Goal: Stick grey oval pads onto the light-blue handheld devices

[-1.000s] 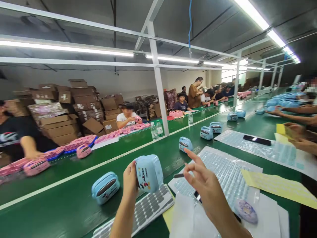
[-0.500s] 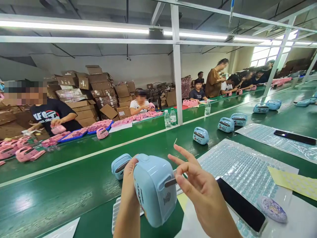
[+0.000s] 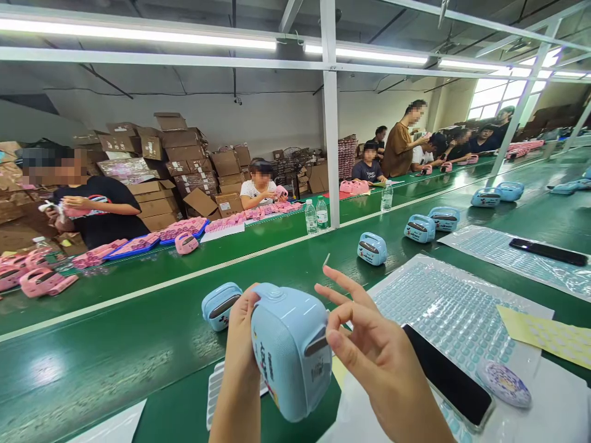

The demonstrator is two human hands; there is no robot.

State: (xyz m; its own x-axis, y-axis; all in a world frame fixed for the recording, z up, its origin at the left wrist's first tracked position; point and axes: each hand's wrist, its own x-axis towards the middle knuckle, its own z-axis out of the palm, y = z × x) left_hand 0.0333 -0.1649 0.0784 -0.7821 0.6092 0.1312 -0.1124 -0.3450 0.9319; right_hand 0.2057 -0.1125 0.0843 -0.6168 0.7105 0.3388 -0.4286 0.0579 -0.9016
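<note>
My left hand (image 3: 241, 344) grips a light blue plastic case (image 3: 289, 351) by its left side and holds it above the green table (image 3: 115, 363). My right hand (image 3: 369, 351) is at the case's right side. Its thumb and a bent finger pinch a small dark strip (image 3: 316, 344) against the case, while the other fingers stick out. A second blue case (image 3: 220, 305) lies on the belt just behind my left hand. A black phone (image 3: 446, 374) lies on a sheet of small blue pads (image 3: 443, 307) to the right of my right hand.
Several more blue cases (image 3: 372, 248) sit along the green belt. A grey sticker sheet (image 3: 213, 387) lies under the held case and a yellow sheet (image 3: 545, 332) at right. Across the belt, people handle pink cases (image 3: 187, 242) before stacked cardboard boxes (image 3: 157, 166). Water bottles (image 3: 316, 218) stand by a white post (image 3: 330, 123).
The view swung left and down. The blue case came closer and turned its back side up. My right hand brought the dark strip onto the case's right edge.
</note>
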